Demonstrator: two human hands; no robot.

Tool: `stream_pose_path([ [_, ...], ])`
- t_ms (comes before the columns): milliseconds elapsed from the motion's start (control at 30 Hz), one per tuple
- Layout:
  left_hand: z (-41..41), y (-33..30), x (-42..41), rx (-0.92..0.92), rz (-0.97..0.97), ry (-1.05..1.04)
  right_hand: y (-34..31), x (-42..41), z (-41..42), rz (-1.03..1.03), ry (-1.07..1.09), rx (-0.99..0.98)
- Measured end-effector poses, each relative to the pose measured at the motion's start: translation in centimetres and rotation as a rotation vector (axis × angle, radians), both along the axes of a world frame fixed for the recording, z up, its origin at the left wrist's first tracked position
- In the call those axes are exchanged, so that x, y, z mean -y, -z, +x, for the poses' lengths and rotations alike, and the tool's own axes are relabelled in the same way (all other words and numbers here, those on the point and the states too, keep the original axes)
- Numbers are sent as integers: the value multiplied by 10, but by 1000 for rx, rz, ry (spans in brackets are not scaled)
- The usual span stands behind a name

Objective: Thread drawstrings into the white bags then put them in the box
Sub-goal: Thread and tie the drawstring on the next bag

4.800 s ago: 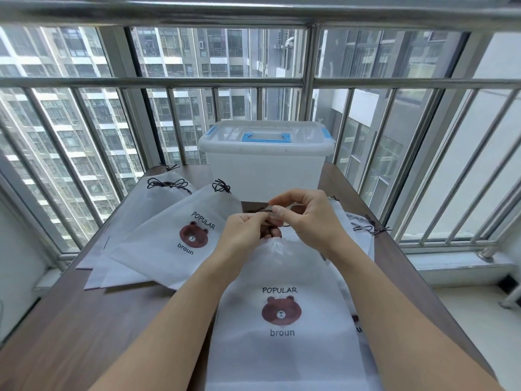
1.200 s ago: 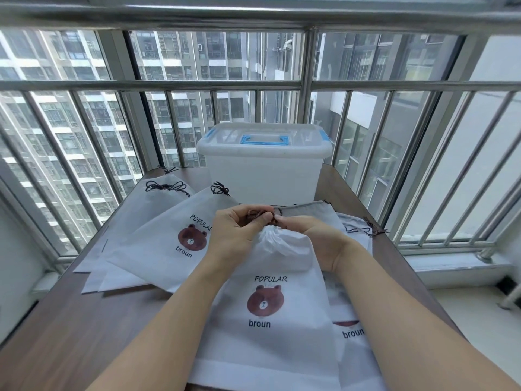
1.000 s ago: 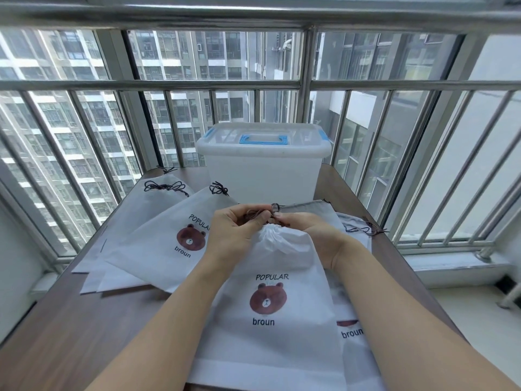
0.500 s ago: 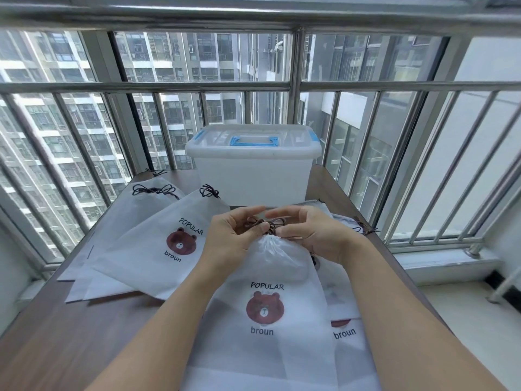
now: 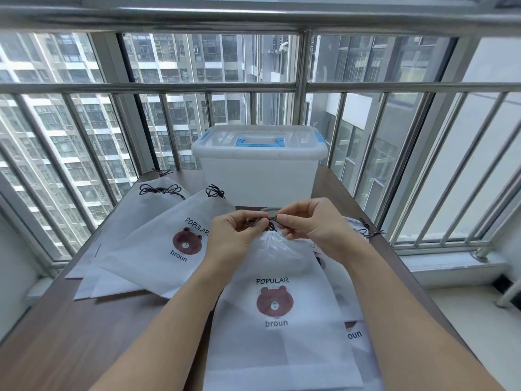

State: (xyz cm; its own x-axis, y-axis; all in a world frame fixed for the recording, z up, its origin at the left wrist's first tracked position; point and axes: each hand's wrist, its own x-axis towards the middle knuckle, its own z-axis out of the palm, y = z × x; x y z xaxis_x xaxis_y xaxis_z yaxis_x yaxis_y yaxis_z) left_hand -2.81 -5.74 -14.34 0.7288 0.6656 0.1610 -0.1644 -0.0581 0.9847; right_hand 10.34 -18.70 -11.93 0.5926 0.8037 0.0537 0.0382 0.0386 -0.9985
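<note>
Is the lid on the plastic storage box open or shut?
Shut: the clear lid sits flat on the storage box, its blue handle lying flat.

Left hand (image 5: 235,238), right hand (image 5: 313,225) pinching.

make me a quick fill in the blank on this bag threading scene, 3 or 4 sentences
1. Both hands pinch the dark ____ at the gathered mouth of the front bag.
2. The word printed under the bear on that bag is ____.
3. The box at the far end of the table has its lid ____.
4. The handle on the lid is coloured ____.

Missing words: drawstring; broun; on; blue
</note>
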Motion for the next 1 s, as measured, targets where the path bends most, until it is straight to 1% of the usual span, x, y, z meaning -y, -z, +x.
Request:
stream_pose_path([
  [67,0,0,0,12,-79,23,1,-2,-1,-71,31,130],
  [167,-1,-1,1,35,-140,64,1,-3,-2,-126,10,214],
  [300,0,-1,-1,8,-90,48,-1,3,3,-174,-58,267],
  [467,1,0,-4,-30,-37,26,0,1,3,-189,29,389],
  [533,1,1,-5,-39,-28,17,-2,-1,1,-129,37,363],
  [633,1,2,-3,-36,-21,20,-4,-1,-5,-37,-41,227],
  [733,0,1,-1,-6,-30,44,-4,-1,-10,-3,-115,162],
  [833,-1,-1,-1,46,-117,72,-3,0,-11,-14,-189,118],
  [933,-2,-2,-1,84,-205,98,-2,0,-10,-26,-189,141],
  [1000,-3,-2,-2,95,-242,92,0,-1,-8,-19,-215,114],
])
